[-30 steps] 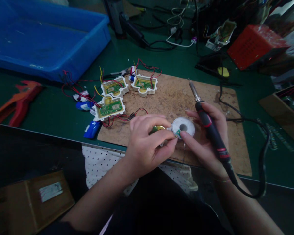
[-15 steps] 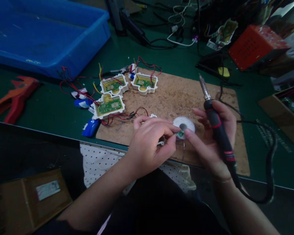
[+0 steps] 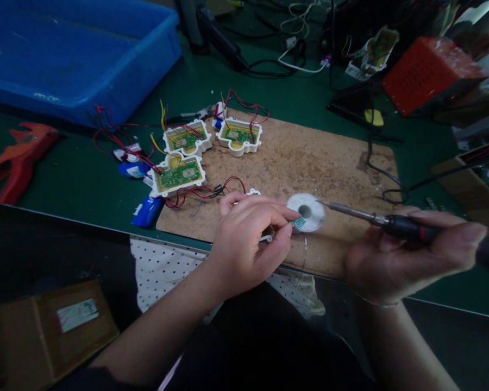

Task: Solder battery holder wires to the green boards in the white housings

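Observation:
Between thumb and fingers, my left hand (image 3: 248, 239) pinches a small green circuit board (image 3: 299, 222) beside the solder spool (image 3: 313, 209). A white housing (image 3: 254, 192) lies mostly hidden under that hand. My right hand (image 3: 411, 258) is closed around the black handle of a soldering iron (image 3: 407, 227). The iron lies nearly level, its tip pointing left over the spool's right edge, apart from the small board. A thin strand of solder wire (image 3: 305, 250) hangs down from the spool.
Several white housings with green boards (image 3: 179, 176) and wires stand on the brown work board (image 3: 293, 157). Blue batteries (image 3: 146, 212) lie at its left. Around them are a blue bin (image 3: 146, 70), a red-orange hand tool (image 3: 20, 163), a red box (image 3: 427, 73) and cables.
My right hand has turned the soldering iron from upright to nearly level, swinging its tip down towards the spool. Its thumb has left the small board, which my left hand still holds.

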Demonstrator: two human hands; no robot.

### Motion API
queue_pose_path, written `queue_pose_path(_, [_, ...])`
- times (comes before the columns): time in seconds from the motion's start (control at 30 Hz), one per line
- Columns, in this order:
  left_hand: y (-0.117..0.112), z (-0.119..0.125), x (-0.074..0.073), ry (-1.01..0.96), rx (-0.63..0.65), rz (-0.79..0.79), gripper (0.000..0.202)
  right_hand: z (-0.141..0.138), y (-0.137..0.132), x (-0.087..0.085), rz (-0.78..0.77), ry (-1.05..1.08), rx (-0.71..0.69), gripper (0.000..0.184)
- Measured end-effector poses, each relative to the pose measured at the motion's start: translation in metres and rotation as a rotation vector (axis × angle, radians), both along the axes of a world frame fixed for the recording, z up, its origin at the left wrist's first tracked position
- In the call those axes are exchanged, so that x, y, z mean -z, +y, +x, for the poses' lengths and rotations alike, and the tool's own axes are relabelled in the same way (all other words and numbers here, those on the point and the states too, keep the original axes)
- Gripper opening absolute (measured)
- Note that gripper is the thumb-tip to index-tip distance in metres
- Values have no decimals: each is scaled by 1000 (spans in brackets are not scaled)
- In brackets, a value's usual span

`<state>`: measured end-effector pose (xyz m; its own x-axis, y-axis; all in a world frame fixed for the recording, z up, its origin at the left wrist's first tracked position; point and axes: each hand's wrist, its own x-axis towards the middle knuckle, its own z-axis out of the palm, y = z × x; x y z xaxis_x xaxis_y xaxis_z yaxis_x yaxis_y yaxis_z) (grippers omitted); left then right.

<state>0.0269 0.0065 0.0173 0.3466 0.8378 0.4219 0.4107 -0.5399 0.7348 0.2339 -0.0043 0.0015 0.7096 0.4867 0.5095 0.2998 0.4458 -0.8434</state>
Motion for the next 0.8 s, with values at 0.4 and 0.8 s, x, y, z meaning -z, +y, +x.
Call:
queue_pose_path(0.4, [-2,-1,0,-7,4,-6,11,-9,4,0,170,-49,-21,24])
queue_pose_path(0.8, [0,0,0,-7,3,9,11,-9,2,-1,101,-55,-71,19])
